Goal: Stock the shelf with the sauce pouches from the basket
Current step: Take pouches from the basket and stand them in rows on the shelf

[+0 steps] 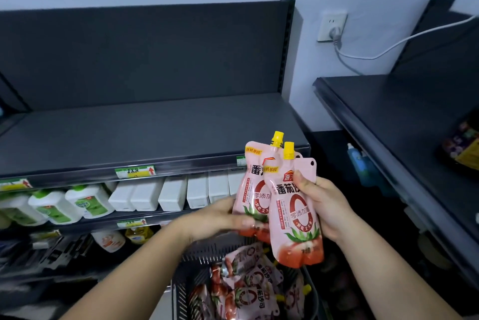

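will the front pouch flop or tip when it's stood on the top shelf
Probably soft but not limp: the front pouch holds its shape upright in the right hand. Its bulging bottom suggests weight down low, so it may stand. Its glossy film looks slippery.

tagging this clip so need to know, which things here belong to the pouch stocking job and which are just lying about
Job in hand:
front pouch in right hand
rear pouch in left hand
basket
loose pouches inside it
top shelf

Just lying about:
green-and-white bottles
white boxes
blue bottle
wall socket
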Motion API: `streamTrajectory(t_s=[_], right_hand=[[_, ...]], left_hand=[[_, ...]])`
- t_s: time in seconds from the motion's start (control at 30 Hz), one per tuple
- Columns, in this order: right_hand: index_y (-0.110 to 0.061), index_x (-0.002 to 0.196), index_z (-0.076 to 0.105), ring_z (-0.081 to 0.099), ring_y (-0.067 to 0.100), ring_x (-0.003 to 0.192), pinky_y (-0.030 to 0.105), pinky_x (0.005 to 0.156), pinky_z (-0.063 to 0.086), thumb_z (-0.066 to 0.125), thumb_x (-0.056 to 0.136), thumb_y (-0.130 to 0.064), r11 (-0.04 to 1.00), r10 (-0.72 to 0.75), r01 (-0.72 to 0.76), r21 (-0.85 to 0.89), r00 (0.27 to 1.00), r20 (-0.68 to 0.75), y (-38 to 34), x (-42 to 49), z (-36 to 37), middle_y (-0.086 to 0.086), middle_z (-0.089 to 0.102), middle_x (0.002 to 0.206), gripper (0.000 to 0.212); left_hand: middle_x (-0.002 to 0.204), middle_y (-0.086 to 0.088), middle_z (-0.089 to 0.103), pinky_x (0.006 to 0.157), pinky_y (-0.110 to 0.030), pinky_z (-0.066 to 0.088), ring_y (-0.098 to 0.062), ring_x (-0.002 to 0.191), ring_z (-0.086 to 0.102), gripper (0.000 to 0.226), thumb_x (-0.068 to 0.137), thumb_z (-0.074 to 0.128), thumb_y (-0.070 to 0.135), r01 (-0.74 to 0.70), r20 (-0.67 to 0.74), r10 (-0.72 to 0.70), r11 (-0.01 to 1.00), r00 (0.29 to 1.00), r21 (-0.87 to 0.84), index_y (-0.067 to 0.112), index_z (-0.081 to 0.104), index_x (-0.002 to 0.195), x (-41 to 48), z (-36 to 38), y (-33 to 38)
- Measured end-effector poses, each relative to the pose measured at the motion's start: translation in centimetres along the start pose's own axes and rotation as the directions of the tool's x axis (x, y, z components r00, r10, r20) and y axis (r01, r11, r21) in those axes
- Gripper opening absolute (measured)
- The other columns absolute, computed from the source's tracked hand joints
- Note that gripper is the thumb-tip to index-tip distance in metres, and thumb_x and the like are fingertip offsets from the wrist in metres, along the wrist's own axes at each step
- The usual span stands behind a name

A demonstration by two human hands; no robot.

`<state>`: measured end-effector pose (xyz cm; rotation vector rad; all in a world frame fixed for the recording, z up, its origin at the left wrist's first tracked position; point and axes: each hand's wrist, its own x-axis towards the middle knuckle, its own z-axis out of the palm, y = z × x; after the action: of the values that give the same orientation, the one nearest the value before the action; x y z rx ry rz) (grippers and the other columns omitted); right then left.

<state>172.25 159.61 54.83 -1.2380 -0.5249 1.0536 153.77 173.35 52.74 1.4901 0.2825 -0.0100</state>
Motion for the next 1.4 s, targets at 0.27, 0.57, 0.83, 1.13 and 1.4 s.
streamTrajectory(t_s=[0.27,0.57,0.83,1.13,1.4], right_hand=[[-0.009,0.094,0.078,0.076,0.035,0.088,0.039,0.067,0.062,0.070,0.081,-0.035,0.993,-0.107,0.112,0.026,0.982,-0.156,-1.3,-0.1,1.0,0.022,0.076,0.101,0.030],[-0.013,0.102,0.072,0.076,0.033,0.086,0.047,0.073,0.062,0.060,0.097,-0.032,0.990,-0.137,0.133,-0.034,0.925,-0.353,-2.1,0.0,1.4,0.014,0.078,0.096,0.022],[-0.024,0.127,0.061,0.069,0.028,0.112,0.036,0.086,0.059,0.080,0.082,-0.028,0.996,-0.024,0.024,-0.083,1.000,-0.001,-1.3,-4.4,-2.1,0.007,0.071,0.123,0.049],[-0.010,0.121,0.064,0.073,0.031,0.101,0.036,0.076,0.061,0.072,0.082,-0.010,0.982,-0.186,0.180,-0.048,0.957,-0.221,-5.8,-10.9,-4.5,0.013,0.074,0.115,0.041],[-0.011,0.119,0.065,0.073,0.030,0.101,0.038,0.076,0.061,0.075,0.080,-0.011,0.932,-0.361,0.325,-0.158,0.839,-0.407,-8.2,-23.8,-7.3,0.012,0.075,0.112,0.040]], left_hand=[[0.119,-0.016,0.072,0.085,-0.037,0.058,-0.032,0.108,0.070,0.066,0.062,0.092,0.033,-0.215,-0.350,0.118,0.943,0.929,-0.252,0.010,0.064,0.118,2.8,1.0,1.3],[0.109,-0.012,0.076,0.084,-0.039,0.059,-0.030,0.101,0.073,0.049,0.058,0.090,0.032,-0.133,-0.362,0.015,0.944,0.932,-0.302,0.018,0.076,0.103,5.8,3.2,1.1],[0.109,-0.012,0.076,0.074,-0.033,0.061,-0.031,0.099,0.074,0.050,0.058,0.093,0.032,-0.172,-0.316,0.054,0.917,0.947,-0.361,0.022,0.077,0.103,8.0,4.7,1.5],[0.106,-0.010,0.077,0.073,-0.031,0.061,-0.026,0.095,0.075,0.048,0.063,0.080,0.027,-0.262,-0.188,0.223,0.940,0.956,-0.220,0.012,0.070,0.108,8.9,10.5,7.4],[0.105,-0.013,0.077,0.071,-0.036,0.061,-0.030,0.093,0.075,0.042,0.059,0.092,0.022,-0.325,0.010,0.335,0.922,0.942,-0.209,0.017,0.077,0.098,7.1,20.5,11.2]])
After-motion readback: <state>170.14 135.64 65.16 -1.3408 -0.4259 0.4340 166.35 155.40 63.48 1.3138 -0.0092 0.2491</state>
